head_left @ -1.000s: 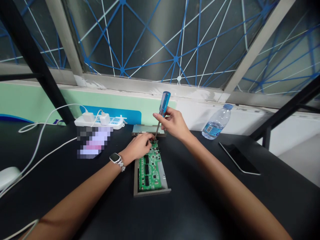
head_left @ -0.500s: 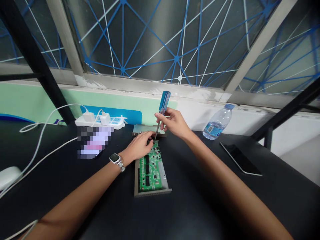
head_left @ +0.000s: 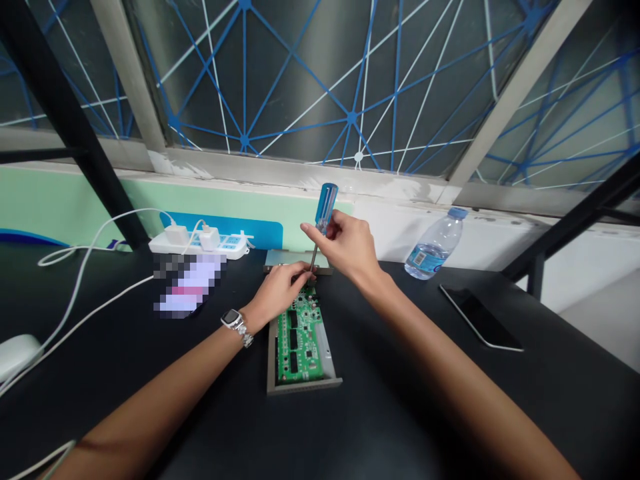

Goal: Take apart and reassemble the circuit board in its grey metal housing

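A screwdriver (head_left: 327,203) with a clear blue handle stands nearly upright, its blade pointing down at the far end of a green circuit board (head_left: 311,347). My right hand (head_left: 350,245) grips the lower part of the handle, thumb stretched out to the left. Low on the shaft, the thumb and fingertips of my left hand (head_left: 280,290) pinch around the blade; the very tip is hidden there. The board lies in a grey metal casing (head_left: 305,387) on the table. Behind my left fingers is a flat metal cover (head_left: 295,258).
On the black table (head_left: 390,400), a water bottle (head_left: 431,250) and a dark phone (head_left: 480,317) lie to the right. A white power strip (head_left: 225,248) with plugged-in chargers, trailing cables, a blurred-out phone-like item (head_left: 193,287) and a white mouse-like object (head_left: 19,357) are left.
My right hand has shifted its grip on the screwdriver, its thumb now reaching farther left. My left fingertips have closed in around the lower shaft. The board has hardly moved.
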Tool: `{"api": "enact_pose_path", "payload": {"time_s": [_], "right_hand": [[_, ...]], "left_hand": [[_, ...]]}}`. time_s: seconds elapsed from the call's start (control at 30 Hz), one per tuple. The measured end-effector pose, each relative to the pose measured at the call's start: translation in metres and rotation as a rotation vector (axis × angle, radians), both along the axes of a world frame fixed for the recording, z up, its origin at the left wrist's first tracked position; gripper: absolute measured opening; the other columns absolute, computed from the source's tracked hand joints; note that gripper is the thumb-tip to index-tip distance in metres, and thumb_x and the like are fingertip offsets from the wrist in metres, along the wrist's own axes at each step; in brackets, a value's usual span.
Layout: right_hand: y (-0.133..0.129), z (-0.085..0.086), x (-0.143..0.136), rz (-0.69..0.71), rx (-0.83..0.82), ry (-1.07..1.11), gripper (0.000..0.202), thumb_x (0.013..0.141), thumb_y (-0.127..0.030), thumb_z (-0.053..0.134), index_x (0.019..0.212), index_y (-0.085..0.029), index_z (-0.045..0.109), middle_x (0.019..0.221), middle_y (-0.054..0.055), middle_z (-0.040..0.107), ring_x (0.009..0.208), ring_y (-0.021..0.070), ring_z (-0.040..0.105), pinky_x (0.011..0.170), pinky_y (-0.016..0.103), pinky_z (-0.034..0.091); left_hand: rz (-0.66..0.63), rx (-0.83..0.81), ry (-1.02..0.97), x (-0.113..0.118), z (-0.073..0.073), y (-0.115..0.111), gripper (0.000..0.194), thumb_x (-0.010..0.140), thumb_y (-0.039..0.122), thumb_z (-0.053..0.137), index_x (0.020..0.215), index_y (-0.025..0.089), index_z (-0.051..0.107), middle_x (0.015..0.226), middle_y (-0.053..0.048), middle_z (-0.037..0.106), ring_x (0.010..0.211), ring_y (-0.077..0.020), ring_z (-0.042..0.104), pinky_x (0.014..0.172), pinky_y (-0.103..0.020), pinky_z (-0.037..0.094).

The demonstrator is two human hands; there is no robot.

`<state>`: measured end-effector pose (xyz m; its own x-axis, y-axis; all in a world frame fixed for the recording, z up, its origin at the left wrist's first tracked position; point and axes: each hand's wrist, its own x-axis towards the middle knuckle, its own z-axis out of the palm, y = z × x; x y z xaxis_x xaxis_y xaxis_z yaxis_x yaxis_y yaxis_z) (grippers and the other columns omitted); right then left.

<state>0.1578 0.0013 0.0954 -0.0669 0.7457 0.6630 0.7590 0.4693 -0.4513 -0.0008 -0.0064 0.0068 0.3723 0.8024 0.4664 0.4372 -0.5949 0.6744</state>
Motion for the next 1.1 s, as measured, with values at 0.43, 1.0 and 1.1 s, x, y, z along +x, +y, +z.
{"api": "enact_pose_path", "payload": {"time_s": [0.43,1.0,1.1], "right_hand": [[0.004,0.007,0.013,0.139,-0.061,-0.103,0.035,0.088,-0.051,0.058,0.072,-0.021,0.05,0.06,-0.001,0.059,0.059,0.0155,0.054,0.057,0.027,0.034],[0.013,0.0,0.023,0.477,-0.451,0.076,0.027,0.076,-0.04,0.073,0.078,-0.016,0.061,0.071,0.004,0.069,0.057,0.0154,0.064,0.052,0.028,0.046],[0.019,-0.005,0.024,0.549,-0.545,0.15,0.023,0.078,-0.035,0.071,0.072,-0.014,0.064,0.066,0.005,0.069,0.057,0.0153,0.065,0.053,0.028,0.05]], "left_hand": [[-0.085,-0.039,-0.059,-0.001,-0.002,0.006,0.028,0.098,0.027,0.048,0.12,0.021,0.063,0.116,-0.007,0.072,0.108,-0.0224,0.068,0.096,-0.037,0.052],[-0.097,-0.118,-0.176,0.003,0.002,0.005,0.021,0.095,0.026,0.051,0.1,0.017,0.07,0.096,-0.006,0.076,0.093,-0.0216,0.072,0.088,-0.036,0.055],[-0.087,-0.121,-0.195,0.004,0.005,0.002,0.018,0.093,0.024,0.054,0.097,0.017,0.07,0.093,-0.005,0.077,0.09,-0.0211,0.072,0.084,-0.034,0.056]]}}
